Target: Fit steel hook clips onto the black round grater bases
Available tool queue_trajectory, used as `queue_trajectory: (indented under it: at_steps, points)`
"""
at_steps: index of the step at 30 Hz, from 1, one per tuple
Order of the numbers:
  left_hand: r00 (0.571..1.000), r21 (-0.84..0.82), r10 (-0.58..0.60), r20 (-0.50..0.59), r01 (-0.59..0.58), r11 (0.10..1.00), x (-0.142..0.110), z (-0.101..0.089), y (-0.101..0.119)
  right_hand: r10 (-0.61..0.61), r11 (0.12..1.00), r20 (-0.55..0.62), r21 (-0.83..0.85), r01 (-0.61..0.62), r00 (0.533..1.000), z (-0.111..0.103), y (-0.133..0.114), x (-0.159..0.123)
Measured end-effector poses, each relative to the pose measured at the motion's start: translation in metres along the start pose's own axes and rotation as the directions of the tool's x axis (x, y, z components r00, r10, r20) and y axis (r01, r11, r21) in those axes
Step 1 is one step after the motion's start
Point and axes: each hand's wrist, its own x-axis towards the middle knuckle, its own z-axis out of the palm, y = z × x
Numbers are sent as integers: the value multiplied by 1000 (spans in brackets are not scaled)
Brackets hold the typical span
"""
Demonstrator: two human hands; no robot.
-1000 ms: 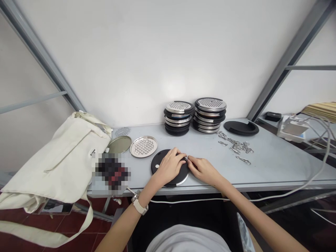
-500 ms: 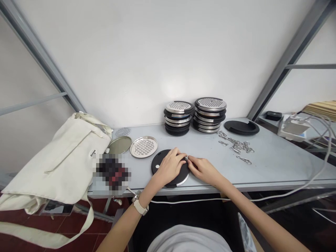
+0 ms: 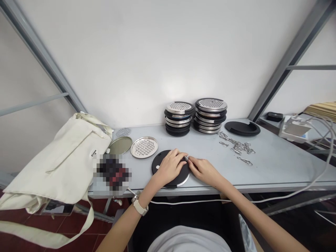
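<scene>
A black round disc with a white dot and a silvery rim along its lower right side lies at the table's front edge. My left hand rests over it, fingers bent and closed on its upper right part. At the disc's right edge, my right hand pinches a small silvery metal clip between thumb and fingers. The fingertips of both hands nearly meet there and partly hide the clip. Several metal snap hooks lie loose to the right.
Two stacks of metal and black discs, the left stack and the right stack, stand by the wall. A black cover lies right of them. Left are a perforated metal plate, an olive lid and a cream bag. A white cable hangs along the front.
The hands stay nearly in place at the disc's right edge. A little more of the silvery clip shows between the fingertips. The whole view has shifted very slightly.
</scene>
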Motion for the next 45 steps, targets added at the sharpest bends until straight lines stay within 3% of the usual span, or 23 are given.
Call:
queue_trajectory:
  at_steps: [16,32,45]
  points:
    - [1000,33,-5,-3,5,999,-2,0,2,-5,997,3,75,5,1000,-2,-1,-1]
    - [999,-180,-38,23,41,983,-1,1,1,55,989,-31,140,-50,998,-3,-5,0]
    - [1000,-179,-21,19,24,983,-2,0,1,10,992,-30,128,-6,1000,-3,-2,-1]
